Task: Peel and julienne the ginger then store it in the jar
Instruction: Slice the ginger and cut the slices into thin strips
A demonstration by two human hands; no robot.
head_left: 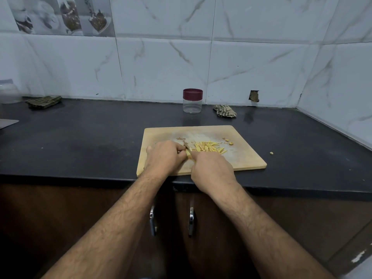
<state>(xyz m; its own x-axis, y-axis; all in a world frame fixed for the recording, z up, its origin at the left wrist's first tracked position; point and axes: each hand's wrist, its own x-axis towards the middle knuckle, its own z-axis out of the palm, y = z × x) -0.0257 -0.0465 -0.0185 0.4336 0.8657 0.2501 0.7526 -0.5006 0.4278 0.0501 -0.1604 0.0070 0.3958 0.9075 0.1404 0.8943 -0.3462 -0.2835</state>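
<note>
A wooden cutting board [245, 158] lies on the black counter near its front edge. A pile of yellow ginger strips [208, 147] lies on the middle of the board. My left hand [164, 156] has its fingers curled over a small piece of ginger [188, 154] on the board. My right hand [211, 168] grips a knife [187, 148], mostly hidden, whose tip shows between the two hands. A clear jar with a maroon lid [192, 101] stands shut behind the board by the wall.
Small ginger offcuts [228, 141] lie at the board's far right, and one bit [271, 153] on the counter. Peel scraps [181, 139] sit behind my left hand. Folded cloths [224, 111] [43, 102] lie near the wall. A clear container [9, 91] stands far left.
</note>
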